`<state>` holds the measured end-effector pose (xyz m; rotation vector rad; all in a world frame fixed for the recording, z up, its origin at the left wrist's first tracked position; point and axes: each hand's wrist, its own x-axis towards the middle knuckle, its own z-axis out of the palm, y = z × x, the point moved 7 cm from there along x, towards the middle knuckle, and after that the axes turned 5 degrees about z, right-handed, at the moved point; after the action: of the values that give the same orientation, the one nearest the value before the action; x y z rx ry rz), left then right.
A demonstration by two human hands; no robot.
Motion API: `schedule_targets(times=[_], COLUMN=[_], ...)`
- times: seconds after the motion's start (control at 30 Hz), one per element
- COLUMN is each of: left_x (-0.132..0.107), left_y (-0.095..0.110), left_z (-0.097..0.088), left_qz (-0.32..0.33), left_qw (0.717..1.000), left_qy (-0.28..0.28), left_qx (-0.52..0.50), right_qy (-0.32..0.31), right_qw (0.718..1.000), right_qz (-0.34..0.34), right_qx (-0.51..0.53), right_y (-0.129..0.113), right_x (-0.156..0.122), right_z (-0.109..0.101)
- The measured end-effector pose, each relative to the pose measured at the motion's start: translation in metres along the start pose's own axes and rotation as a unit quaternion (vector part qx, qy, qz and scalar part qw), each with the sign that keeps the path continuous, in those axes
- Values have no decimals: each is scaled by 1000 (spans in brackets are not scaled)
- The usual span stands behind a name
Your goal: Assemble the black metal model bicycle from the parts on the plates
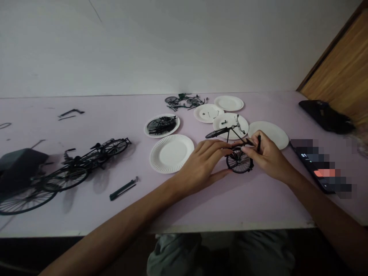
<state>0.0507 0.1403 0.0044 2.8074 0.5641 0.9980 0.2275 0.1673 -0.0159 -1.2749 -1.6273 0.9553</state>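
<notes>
A small black model bicycle [240, 163] is held over the table's front right part, its spoked wheel low and its thin frame tubes slanting up to the left. My left hand [202, 163] closes on it from the left, fingers along the top of the wheel and thumb below. From the other side my right hand [266, 157] pinches the frame near a dark upright piece [259, 143]. The exact spot between those fingertips is hidden. A long dark part [217, 133] juts out at the upper left of the model, above my left fingers.
Black model bicycles [92, 165] stand at left beside a dark box [21, 168]. Paper plates [171, 153] lie mid-table, one bearing black bicycle parts [162, 124]. More parts [185, 101] rest near the wall. A phone [314, 165] and black pouch [326, 115] lie right.
</notes>
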Motion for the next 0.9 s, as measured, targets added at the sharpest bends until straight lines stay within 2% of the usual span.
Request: schedule_targets(times=[0.17, 0.3, 0.53, 0.63, 0.73, 0.9], left_x=[-3, -4, -1, 0, -1, -1], left_y=[-9, -9, -3, 2, 6, 24], left_z=[6, 9, 2, 0, 1, 10], left_qz=[-48, -53, -52, -45, -28, 63], left_qw=[999, 998, 998, 998, 999, 996], left_qy=[15, 17, 33, 30, 12, -38], left_qx=[-5, -3, -14, -28, -21, 49], right_qy=[-29, -20, -37, -59, -58, -70], right_qw=[998, 998, 995, 986, 987, 985], right_qz=[7, 26, 62, 97, 101, 92], right_qx=[57, 59, 64, 118, 115, 130], right_y=[0, 5, 7, 8, 5, -2], right_x=[0, 1, -2, -4, -5, -6], right_z=[5, 3, 5, 9, 9, 12])
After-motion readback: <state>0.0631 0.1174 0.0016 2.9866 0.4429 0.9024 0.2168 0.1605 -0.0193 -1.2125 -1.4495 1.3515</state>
